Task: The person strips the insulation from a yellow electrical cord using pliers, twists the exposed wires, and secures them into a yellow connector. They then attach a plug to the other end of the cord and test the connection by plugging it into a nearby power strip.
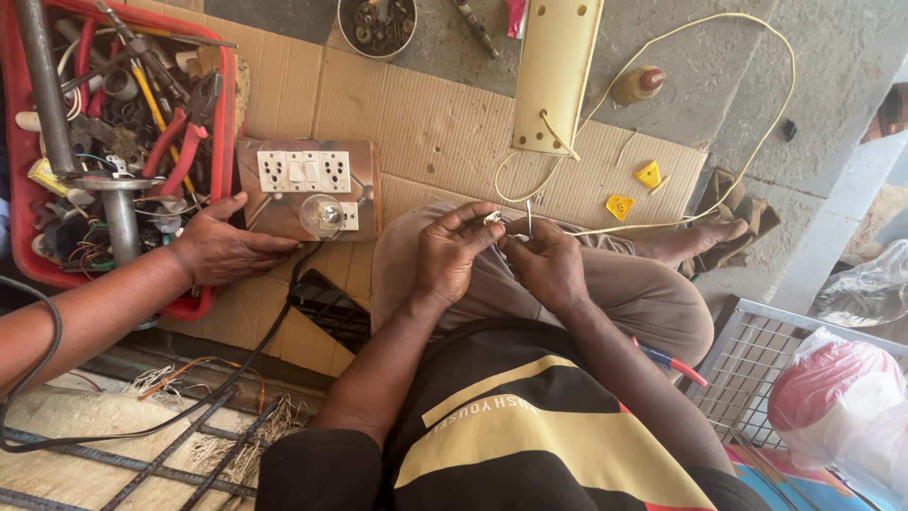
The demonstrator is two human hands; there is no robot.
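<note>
Flattened cardboard (426, 123) covers the concrete floor where the person sits cross-legged. Both hands meet above the lap: the left hand (450, 254) pinches the bared end of a cream cable (747, 151), and the right hand (547, 265) grips a thin metal tool (529, 218) upright beside it. Another person's hand (222, 248) rests by a switchboard (305, 172) with a bulb (322, 216), near a red tool tray (223, 114).

I see my left hand (449, 254) and right hand (549, 265) meeting above my lap, fingers (487, 227) pinching the end of a thin cream-coloured cord (757, 142) running from the long cream plastic socket strip (556, 71), while another person's hand (222, 251) rests beside a wooden switchboard with a clear glass bulb (322, 216).
</note>
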